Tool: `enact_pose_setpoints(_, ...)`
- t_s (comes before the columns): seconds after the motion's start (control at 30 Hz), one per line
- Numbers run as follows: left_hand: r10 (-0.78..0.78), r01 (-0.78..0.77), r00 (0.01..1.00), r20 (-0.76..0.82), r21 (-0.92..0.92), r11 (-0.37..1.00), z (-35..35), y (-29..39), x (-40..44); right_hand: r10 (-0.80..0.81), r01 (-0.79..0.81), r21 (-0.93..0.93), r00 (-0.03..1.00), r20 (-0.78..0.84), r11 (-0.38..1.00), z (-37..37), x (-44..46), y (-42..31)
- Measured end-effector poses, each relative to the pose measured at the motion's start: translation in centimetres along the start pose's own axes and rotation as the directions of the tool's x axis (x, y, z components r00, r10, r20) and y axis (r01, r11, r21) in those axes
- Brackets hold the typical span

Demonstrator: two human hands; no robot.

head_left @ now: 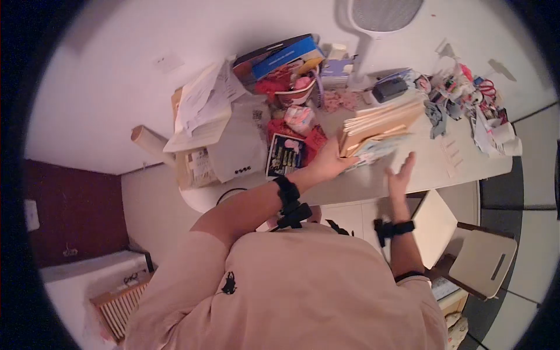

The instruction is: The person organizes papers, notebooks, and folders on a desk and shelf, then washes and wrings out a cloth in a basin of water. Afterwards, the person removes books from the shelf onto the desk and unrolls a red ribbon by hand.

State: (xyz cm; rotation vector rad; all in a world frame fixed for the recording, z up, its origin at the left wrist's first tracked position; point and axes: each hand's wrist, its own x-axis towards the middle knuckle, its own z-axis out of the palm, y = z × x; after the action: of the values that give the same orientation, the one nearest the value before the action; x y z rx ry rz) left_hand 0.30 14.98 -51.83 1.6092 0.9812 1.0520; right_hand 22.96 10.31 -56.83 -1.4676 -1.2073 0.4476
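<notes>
My left hand point(328, 163) is closed on the left end of a thick stack of brown paper envelopes point(382, 123). The stack stands tilted over the white table point(455, 170), its edges fanned. Light bluish papers point(379, 149) show along its near side; my left fingers are partly hidden behind the stack. To the right, my right hand point(401, 173) has its fingers apart and holds nothing, just off the papers near the table's front edge. Left of the stack are a dark printed box point(284, 154) and red cloth point(315, 140).
Loose papers point(207, 111) and a grey plastic bag point(239, 140) cover the table's left end. Behind stand a blue box point(286, 57) and a white racket-shaped device point(385, 17). Red scissors point(485, 88) lie among clutter at right. A folding chair point(481, 262) stands at lower right.
</notes>
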Motion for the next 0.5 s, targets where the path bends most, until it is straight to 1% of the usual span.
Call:
enact_pose_setpoints(0.03,-0.065,0.061,0.996,0.061,0.064,0.996,0.0,-0.3,-0.1,0.111,-0.109,0.092,0.994,-0.019,0.990,-0.9,1.5,0.9)
enact_pose_setpoints(0.07,-0.129,0.113,0.984,0.120,0.130,0.985,0.0,-0.6,0.0,0.110,-0.109,0.097,0.994,-0.005,0.989,-1.8,2.9,1.6)
enact_pose_setpoints(0.1,-0.154,0.132,0.972,0.177,0.130,0.983,0.1,-1.0,0.0,0.232,-0.275,0.128,0.933,0.275,0.953,-2.6,4.3,2.3)
enact_pose_setpoints(0.13,-0.156,0.135,0.974,0.166,0.134,0.982,0.1,-0.1,-0.2,0.315,-0.433,0.108,0.784,0.534,0.895,-2.8,5.2,1.8)
enact_pose_setpoints(0.17,-0.065,0.071,0.980,0.190,-0.028,0.997,0.4,0.9,-0.4,0.262,-0.380,0.099,0.782,0.565,0.920,-2.7,5.6,1.4)
enact_pose_setpoints(0.2,0.031,0.007,0.979,0.200,-0.188,0.982,0.4,2.1,-0.7,0.256,-0.377,0.101,0.779,0.573,0.921,-2.4,5.9,0.0)
enact_pose_setpoints(0.23,0.052,-0.024,0.979,0.195,-0.144,0.989,0.3,2.6,-1.0,0.175,-0.287,0.113,0.803,0.570,0.951,-2.2,6.0,-1.6)
enact_pose_setpoints(0.27,0.052,-0.025,0.981,0.186,-0.140,0.990,-0.1,3.0,-1.1,0.090,-0.193,0.125,0.820,0.565,0.973,-2.0,6.2,-2.4)
enact_pose_setpoints(0.3,0.024,0.010,0.976,0.216,-0.155,0.988,-0.5,3.2,-1.0,0.043,-0.143,0.143,0.839,0.542,0.979,-1.6,6.0,-2.4)
enact_pose_setpoints(0.33,-0.005,0.048,0.969,0.249,-0.169,0.984,-1.0,3.2,-1.1,0.053,-0.108,0.072,0.844,0.534,0.992,-1.7,5.5,-2.5)
enact_pose_setpoints(0.37,-0.090,0.125,0.959,0.270,-0.113,0.986,-1.5,3.1,-1.0,0.114,-0.184,0.086,0.850,0.514,0.979,-1.8,4.8,-2.5)
enact_pose_setpoints(0.4,-0.090,0.122,0.960,0.265,-0.110,0.986,-1.5,2.7,-1.0,0.175,-0.256,0.102,0.853,0.492,0.961,-2.0,4.1,-2.9)
enact_pose_setpoints(0.47,-0.037,0.063,0.996,0.079,-0.368,0.928,-1.0,1.1,-0.8,0.178,-0.262,0.094,0.836,0.519,0.960,-2.0,3.2,-2.2)
enact_pose_setpoints(0.5,-0.057,0.068,0.998,0.039,-0.416,0.907,-1.0,0.8,-0.5,0.187,-0.273,0.081,0.819,0.543,0.959,-1.6,3.2,-2.6)
